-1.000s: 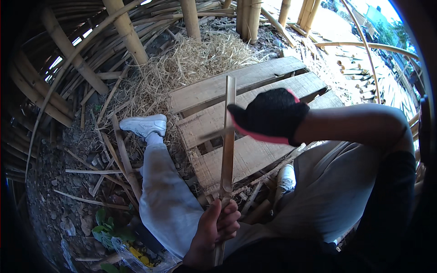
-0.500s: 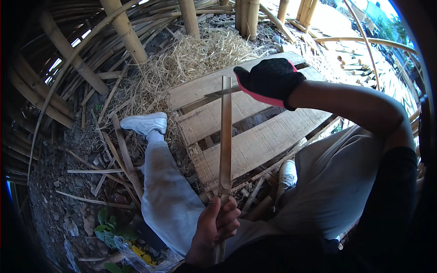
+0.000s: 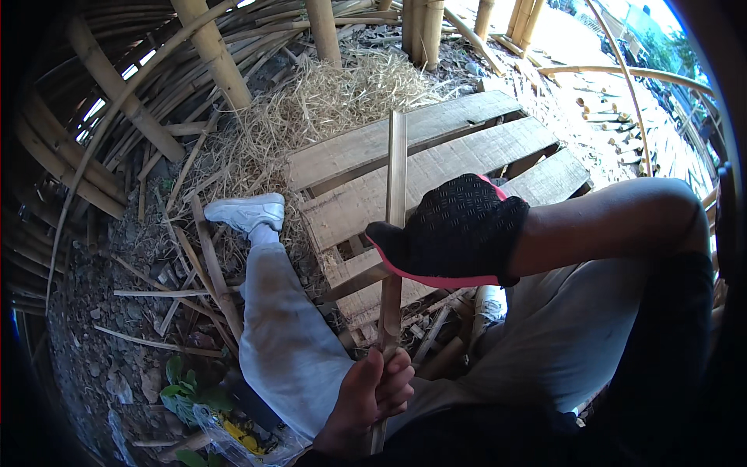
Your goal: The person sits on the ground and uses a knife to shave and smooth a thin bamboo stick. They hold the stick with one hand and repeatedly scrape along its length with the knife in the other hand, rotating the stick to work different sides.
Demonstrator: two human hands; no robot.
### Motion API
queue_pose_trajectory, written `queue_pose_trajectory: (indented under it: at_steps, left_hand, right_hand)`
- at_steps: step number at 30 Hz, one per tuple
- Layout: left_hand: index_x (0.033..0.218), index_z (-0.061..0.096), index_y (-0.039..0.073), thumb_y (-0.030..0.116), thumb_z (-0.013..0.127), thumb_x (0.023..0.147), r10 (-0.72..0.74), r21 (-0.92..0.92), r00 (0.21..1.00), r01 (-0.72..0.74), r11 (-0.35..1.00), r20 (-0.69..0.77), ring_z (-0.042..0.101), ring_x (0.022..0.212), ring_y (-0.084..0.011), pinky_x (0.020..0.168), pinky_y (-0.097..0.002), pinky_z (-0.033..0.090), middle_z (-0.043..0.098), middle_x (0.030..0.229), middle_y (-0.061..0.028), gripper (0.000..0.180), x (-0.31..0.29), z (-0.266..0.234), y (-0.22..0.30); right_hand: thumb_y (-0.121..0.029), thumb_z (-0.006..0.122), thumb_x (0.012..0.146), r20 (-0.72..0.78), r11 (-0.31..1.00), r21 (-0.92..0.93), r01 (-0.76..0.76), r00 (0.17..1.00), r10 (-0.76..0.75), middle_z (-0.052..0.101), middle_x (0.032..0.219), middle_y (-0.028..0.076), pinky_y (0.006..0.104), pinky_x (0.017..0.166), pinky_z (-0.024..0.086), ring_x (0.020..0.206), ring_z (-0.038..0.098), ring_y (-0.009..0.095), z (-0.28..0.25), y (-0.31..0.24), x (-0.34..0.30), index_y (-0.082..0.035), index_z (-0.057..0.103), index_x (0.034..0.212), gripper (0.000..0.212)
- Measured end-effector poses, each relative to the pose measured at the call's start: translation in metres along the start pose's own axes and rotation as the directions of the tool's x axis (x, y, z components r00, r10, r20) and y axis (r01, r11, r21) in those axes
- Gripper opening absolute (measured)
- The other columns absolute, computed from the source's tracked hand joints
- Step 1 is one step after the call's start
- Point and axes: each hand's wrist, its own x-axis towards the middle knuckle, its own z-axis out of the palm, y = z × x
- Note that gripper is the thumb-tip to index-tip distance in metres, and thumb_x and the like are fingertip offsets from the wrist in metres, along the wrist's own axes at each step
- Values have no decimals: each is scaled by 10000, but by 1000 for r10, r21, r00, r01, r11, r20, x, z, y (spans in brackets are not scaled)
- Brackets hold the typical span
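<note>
My bare left hand (image 3: 372, 395) is wrapped round the lower end of a split bamboo strip (image 3: 397, 167), which stands up and away from me over a slatted wooden pallet (image 3: 467, 159). My right hand (image 3: 459, 229), in a black glove with a pink edge, is closed partway down the strip. From beneath it a flat knife blade (image 3: 352, 282) juts out to the left, lying across the strip just above my left hand. The glove hides the knife's handle.
Pale shavings (image 3: 334, 97) are heaped beyond the pallet. Bamboo posts (image 3: 210, 50) rise at the back left. Thin strips lie beside my left leg, near a leafy plant (image 3: 180, 385) and a clear plastic bag (image 3: 257, 444). Cut bamboo pieces (image 3: 611, 117) lie at far right.
My right hand has drawn the knife down the strip toward my left hand. The strip's upper end has shifted slightly right and away; my left hand keeps its grip.
</note>
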Motion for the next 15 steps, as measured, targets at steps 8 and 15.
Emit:
queue_pose_trajectory:
  at_steps: [8,15]
  left_hand:
    - [979,461,98,601,466,1030,73,-53,991,-67,996,111,265,459,-27,401,-205,237,326,634,64,506,-1,-25,10]
    - [1053,477,42,552,374,1069,142,-206,944,-82,975,299,468,515,-138,379,-253,327,433,725,-23,520,8,-36,9]
  right_hand:
    - [-772,456,916,37,988,-92,127,992,-124,730,894,130,435,780,551,853,700,343,-12,15,13,-137,746,975,701]
    - [-691,498,950,22,992,-25,123,992,-122,731,894,110,424,783,553,857,707,324,-7,22,11,-150,738,978,593]
